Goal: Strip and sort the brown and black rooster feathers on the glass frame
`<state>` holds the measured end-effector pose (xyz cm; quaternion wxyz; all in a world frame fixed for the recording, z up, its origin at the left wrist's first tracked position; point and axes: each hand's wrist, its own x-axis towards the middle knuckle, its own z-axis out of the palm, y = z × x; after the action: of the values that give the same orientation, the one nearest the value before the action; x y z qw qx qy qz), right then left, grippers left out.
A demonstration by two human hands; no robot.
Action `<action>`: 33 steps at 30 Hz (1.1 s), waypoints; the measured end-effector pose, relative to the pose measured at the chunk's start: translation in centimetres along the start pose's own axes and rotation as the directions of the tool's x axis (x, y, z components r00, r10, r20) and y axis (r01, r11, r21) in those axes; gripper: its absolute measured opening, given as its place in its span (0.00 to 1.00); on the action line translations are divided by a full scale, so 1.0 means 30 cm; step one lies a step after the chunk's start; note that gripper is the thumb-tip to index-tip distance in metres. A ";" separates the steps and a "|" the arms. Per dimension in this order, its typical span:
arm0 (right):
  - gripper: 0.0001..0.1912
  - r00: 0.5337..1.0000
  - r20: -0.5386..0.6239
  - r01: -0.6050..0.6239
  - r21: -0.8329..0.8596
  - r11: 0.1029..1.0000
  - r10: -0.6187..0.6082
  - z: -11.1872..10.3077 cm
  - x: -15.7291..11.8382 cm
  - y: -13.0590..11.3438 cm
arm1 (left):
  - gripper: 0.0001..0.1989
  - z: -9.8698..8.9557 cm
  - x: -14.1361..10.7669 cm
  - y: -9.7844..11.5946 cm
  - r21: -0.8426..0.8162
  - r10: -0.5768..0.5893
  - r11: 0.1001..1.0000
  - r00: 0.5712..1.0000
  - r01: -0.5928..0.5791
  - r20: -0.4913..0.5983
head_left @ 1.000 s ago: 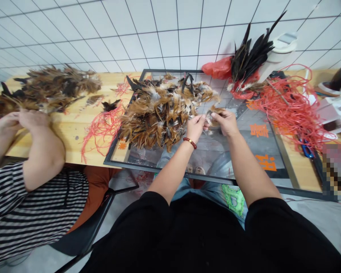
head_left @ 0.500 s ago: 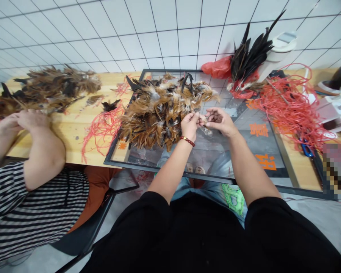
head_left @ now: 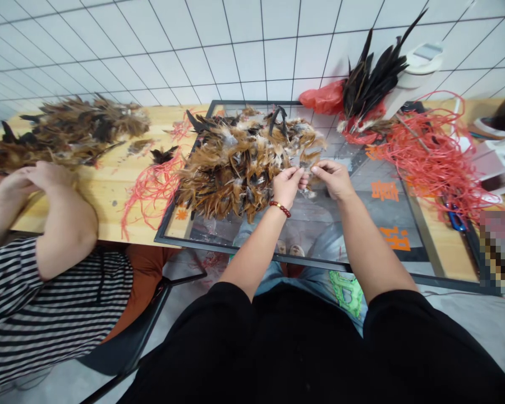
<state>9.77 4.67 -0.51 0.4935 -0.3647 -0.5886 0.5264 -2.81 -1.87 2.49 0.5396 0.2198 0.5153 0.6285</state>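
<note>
Right hand (head_left: 335, 179): shifts a little outward from the left since half a second ago, its loosely curled fingers now brought in, thumb and forefinger pinching one side of a small feather.
Left hand (head_left: 290, 184): comes up slightly in the same moment; thumb pressed to forefinger on the feather's other side, remaining fingers folded in.
Feather (head_left: 306, 165): pale and wispy, stretched between the two sets of fingertips, just off the right edge of the brown heap; its finer detail blurs from where I stand.
Brown heap (head_left: 235, 168): feathers lying thick on the glass pane (head_left: 387, 216), near the left hand.
Red strands (head_left: 435, 157): a loose tangle over the pane's right side, blue-handled scissors (head_left: 457, 220) just below it.
Black feathers (head_left: 372, 81): standing in a bunch by the tiled wall (head_left: 244, 62), beside a red bag (head_left: 325, 98).
Neighbour: someone in a striped shirt (head_left: 67, 314) sits at the left, hands close together at another feather pile (head_left: 79, 126).
</note>
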 end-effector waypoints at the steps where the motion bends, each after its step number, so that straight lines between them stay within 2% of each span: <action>1: 0.22 1.000 -0.003 0.001 0.012 1.000 0.000 0.001 0.001 0.001 | 0.04 0.001 -0.001 0.000 0.005 -0.003 1.000 1.000 0.003 -0.002; 7: 0.24 0.999 -0.052 -0.002 0.024 1.000 0.003 0.000 0.006 0.003 | 0.02 0.004 0.000 -0.016 0.090 -0.020 0.996 0.999 0.016 0.045; 14: 0.27 0.998 -0.067 -0.011 -0.001 1.000 0.011 -0.002 0.005 0.003 | 0.08 -0.001 0.005 -0.036 0.298 -0.019 0.954 0.983 -0.037 0.183; 17: 0.25 0.999 -0.038 -0.024 0.019 1.000 0.025 -0.007 0.004 -0.002 | 0.10 -0.002 0.004 -0.034 0.267 -0.006 0.963 0.986 -0.040 0.168; 22: 0.22 0.998 0.025 -0.059 0.082 0.995 0.057 -0.014 -0.004 -0.015 | 0.10 -0.005 0.004 -0.020 0.156 0.031 0.987 0.996 -0.044 0.083; 27: 0.24 0.997 0.066 -0.038 -0.009 0.999 0.038 0.005 -0.018 -0.030 | 0.09 -0.008 0.007 -0.017 0.139 0.025 0.990 0.997 -0.035 0.075; 30: 0.25 0.999 0.037 -0.026 -0.056 0.998 0.028 0.013 -0.017 -0.030 | 0.09 -0.008 0.008 -0.022 0.118 0.035 0.992 0.998 -0.042 0.059; 33: 0.24 0.998 -0.070 -0.006 -0.115 0.993 -0.002 0.012 -0.009 -0.018 | 0.08 -0.011 0.011 -0.022 0.038 0.061 0.997 0.998 -0.061 0.002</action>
<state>9.53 4.23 -0.01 0.4914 -0.4116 -0.5999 0.4788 -2.88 -1.78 1.69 0.5161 0.2458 0.5199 0.6347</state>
